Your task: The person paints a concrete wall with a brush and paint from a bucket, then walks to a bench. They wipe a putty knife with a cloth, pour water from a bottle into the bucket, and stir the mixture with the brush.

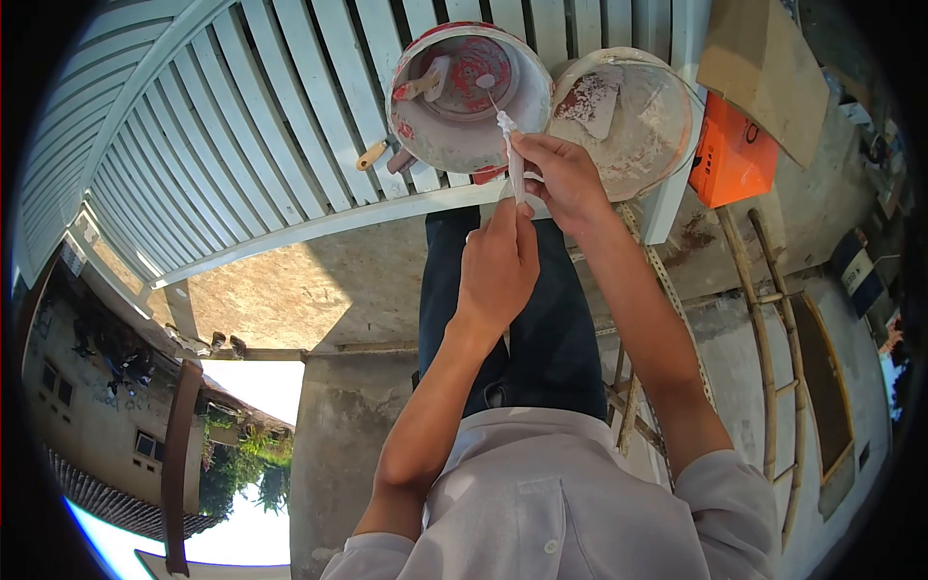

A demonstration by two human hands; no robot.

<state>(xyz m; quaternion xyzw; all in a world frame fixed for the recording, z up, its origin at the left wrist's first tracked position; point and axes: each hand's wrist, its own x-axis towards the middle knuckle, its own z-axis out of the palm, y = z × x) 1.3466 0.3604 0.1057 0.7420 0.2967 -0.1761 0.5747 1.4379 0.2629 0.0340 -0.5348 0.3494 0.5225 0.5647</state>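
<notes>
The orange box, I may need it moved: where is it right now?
In the head view the orange box sits upper right, beside the right-hand bucket, under a cardboard sheet.

Sunlit concrete floor, white slatted railing, bamboo ladder, orange box, cardboard sheet

Single view only, from a head-worn camera, looking steeply down along the person's own torso and legs. Fisheye lens, with a dark circular border and bent straight lines toward the edges. Shirt front close under the lens at the bottom; left hand and right hand near, about mid-frame; white slatted railing and two buckets beyond them at the top. Ground and buildings far below at lower left. No second view, so no shared area.
</notes>
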